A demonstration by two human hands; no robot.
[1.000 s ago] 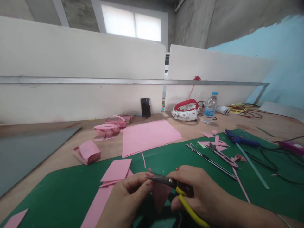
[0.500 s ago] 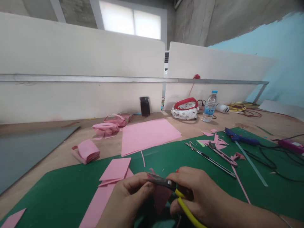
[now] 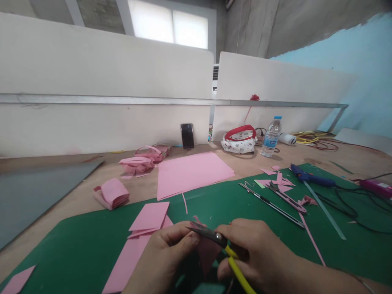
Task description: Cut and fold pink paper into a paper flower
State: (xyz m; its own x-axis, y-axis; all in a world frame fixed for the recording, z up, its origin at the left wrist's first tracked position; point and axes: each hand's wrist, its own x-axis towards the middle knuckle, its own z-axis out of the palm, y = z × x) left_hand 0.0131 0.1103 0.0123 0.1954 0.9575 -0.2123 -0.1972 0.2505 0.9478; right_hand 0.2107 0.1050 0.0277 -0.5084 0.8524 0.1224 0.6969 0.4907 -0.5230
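Observation:
Between finger and thumb, my left hand (image 3: 167,255) pinches a small piece of pink paper (image 3: 208,253), which hangs partly hidden behind the scissors. My right hand (image 3: 257,249) is closed round yellow-handled scissors (image 3: 211,235), one handle showing below the palm. The blades point left and lie across the paper at my left fingertips. Just left of my left hand are folded pink paper pieces (image 3: 150,218) on the green cutting mat (image 3: 92,245). Past my hands lies a stack of pink sheets (image 3: 194,173).
Right of my hands lie a craft knife (image 3: 269,204), other scissors (image 3: 288,198), pink scraps (image 3: 280,179) and a blue glue gun (image 3: 312,177). A water bottle (image 3: 271,136), a pouch (image 3: 239,143) and a phone (image 3: 187,136) stand at the back. Folded pink shapes (image 3: 114,194) sit left.
The scissors have shifted slightly, their blade tips a little further left over the paper and the lower handle swung inward. My hands stay nearly in place. A tiny scrap shows above the blades.

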